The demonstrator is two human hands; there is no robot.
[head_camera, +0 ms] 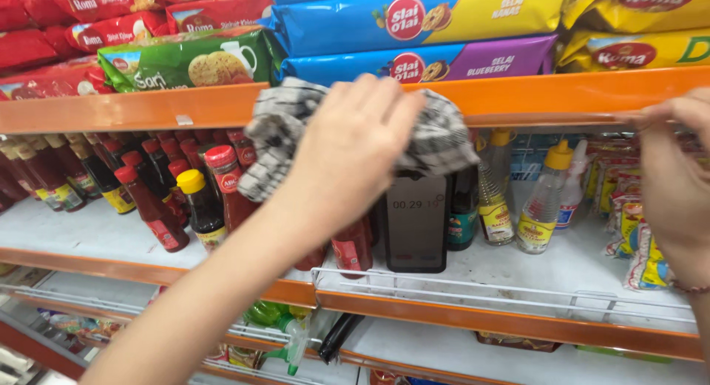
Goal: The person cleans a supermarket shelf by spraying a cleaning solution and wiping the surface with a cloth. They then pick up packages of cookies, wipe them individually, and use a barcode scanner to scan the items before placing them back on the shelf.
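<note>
Black-and-white checked woven cloth [436, 137]: soft, matt, crumpled, bunched under left hand [355, 144]. Orange shelf edge strip [148, 107]: smooth, looks like painted metal or plastic, slight sheen; right hand [677, 185] touches it. Blue, purple, yellow and green biscuit packets [473, 15]: glossy plastic film. Red-capped sauce bottles [222, 185]: shiny, glass or plastic, cannot tell. Clear yellow-capped bottle [543, 200]: transparent plastic. White shelf board [89, 230]: matt, scuffed. Thin wire rail [481, 285]: bare metal, dull shine.

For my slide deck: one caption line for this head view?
Left hand presses a checked cloth against an orange shelf edge; right hand touches it.
</note>
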